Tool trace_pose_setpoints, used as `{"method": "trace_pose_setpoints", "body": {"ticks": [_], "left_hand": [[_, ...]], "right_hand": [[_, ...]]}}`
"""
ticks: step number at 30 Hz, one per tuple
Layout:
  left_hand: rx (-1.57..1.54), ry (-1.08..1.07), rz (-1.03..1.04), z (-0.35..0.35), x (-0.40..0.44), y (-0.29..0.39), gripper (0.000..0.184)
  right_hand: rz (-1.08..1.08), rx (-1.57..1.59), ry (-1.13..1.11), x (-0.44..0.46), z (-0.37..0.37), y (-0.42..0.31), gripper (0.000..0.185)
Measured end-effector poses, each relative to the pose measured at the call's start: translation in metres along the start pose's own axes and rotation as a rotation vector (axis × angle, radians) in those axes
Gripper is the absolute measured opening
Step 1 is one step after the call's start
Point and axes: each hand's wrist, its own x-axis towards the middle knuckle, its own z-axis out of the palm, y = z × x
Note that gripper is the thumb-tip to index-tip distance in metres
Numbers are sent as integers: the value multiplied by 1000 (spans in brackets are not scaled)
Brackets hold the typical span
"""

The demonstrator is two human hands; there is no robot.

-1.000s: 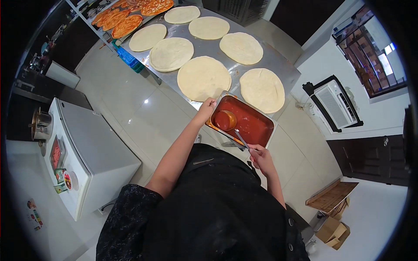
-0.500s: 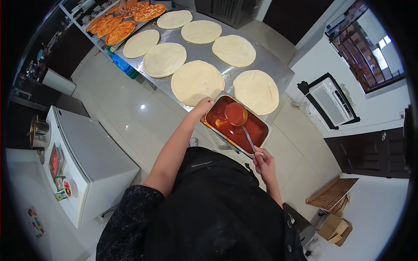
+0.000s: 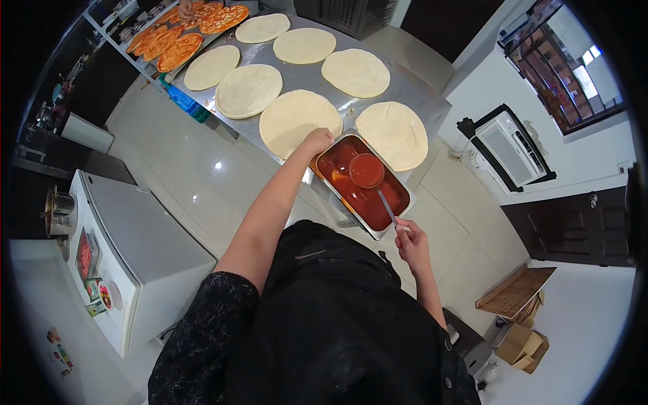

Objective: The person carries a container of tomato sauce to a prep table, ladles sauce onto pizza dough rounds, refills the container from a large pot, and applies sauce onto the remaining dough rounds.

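Head view: one rectangular stainless-steel pan of red sauce is held at its upper-left corner by the left hand, whose fingers are closed around the rim. One long-handled metal ladle is gripped in the nearly closed right hand; its single round bowl, filled with sauce, is held within the pan's outline (whether the sauce below is touched cannot be told). The pan is positioned at the near edge of one grey metal table, beside the two nearest of seven pale, flat dough rounds. At the table's far left, at least four red-sauced dough rounds are seen, and above them one hand of another person.
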Motion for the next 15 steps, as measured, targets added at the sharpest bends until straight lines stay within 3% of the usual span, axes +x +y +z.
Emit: {"method": "trace_pose_setpoints", "body": {"ticks": [4,9,12,15], "left_hand": [[86,252,29,-28,-52,50,24],[-251,593,228,-39,-89,33,21],[-399,585,143,-33,-125,-2,22],[-485,417,-29,-30,-186,-31,24]], "right_hand": [[-15,-39,35,-4,2,-13,23],[52,9,29,-11,4,-32,23],[35,18,24,-17,7,-42,23],[-17,16,26,-22,8,-45,25]]}}
